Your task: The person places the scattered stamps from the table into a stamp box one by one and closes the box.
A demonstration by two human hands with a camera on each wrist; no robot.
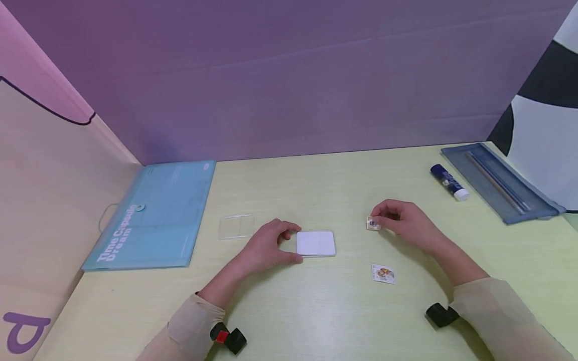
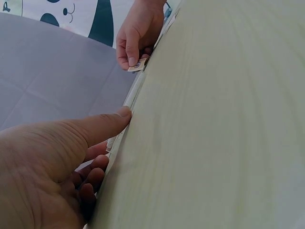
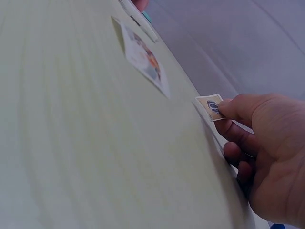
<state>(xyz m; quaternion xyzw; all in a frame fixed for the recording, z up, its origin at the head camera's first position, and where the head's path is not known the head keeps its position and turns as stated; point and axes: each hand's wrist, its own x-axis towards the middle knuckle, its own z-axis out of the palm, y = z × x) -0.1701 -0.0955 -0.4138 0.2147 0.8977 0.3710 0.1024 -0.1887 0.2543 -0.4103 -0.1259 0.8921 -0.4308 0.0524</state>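
Observation:
My right hand (image 1: pixel 408 224) pinches a small stamp (image 1: pixel 373 224) between thumb and forefinger, just over the table; the right wrist view shows a dark round design on this stamp (image 3: pixel 209 107). My left hand (image 1: pixel 271 245) holds a white flat rectangular box (image 1: pixel 316 243) at its left end, thumb at the near corner and forefinger at the far one. A second stamp (image 1: pixel 383 274), with an orange-brown picture, lies on the table nearer me; its edges curl up in the right wrist view. Left of the box lies a clear plastic lid (image 1: pixel 236 227).
A blue document folder (image 1: pixel 158 215) lies at the left. On the right are a glue stick (image 1: pixel 449 182) and a dark blue mesh pouch (image 1: pixel 501 183) with long thin items inside. A purple panel (image 1: pixel 293 80) rises behind the table.

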